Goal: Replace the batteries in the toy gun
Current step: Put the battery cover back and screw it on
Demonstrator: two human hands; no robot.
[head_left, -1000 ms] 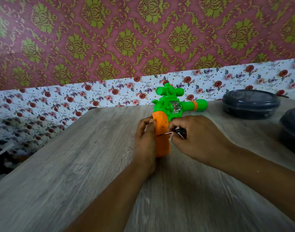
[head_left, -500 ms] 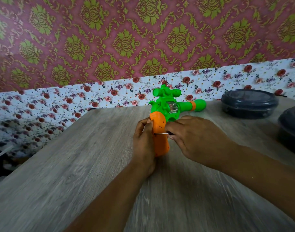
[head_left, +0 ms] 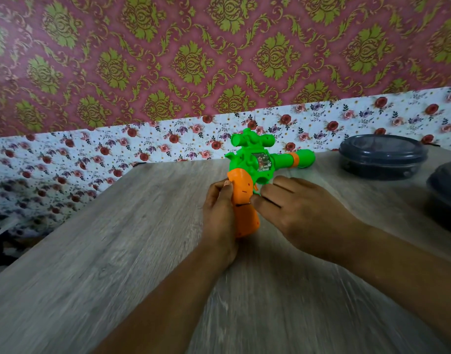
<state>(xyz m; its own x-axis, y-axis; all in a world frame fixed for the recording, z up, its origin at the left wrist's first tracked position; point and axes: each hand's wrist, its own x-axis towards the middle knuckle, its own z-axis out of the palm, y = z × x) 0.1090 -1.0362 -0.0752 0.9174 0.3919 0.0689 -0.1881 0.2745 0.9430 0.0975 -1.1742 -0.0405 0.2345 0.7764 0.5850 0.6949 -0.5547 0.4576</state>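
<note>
A green toy gun [head_left: 255,162] with an orange handle [head_left: 243,198] lies on the wooden table [head_left: 117,238], barrel pointing right. My left hand [head_left: 219,215] grips the orange handle from its left side, thumb along the edge. My right hand [head_left: 296,213] pinches a thin metal tool [head_left: 243,204], most of it hidden by my fingers. The tool's tip touches the right side of the handle. No batteries are visible.
Two dark round lidded containers stand on the table at the right, one [head_left: 383,155] at the back and one [head_left: 446,190] cut off by the frame's edge. The table's left edge [head_left: 66,226] runs diagonally; patterned wallpaper covers the wall behind.
My right hand has closed in on the handle, so less of the thin tool shows now. The gun and my left hand have stayed in place.
</note>
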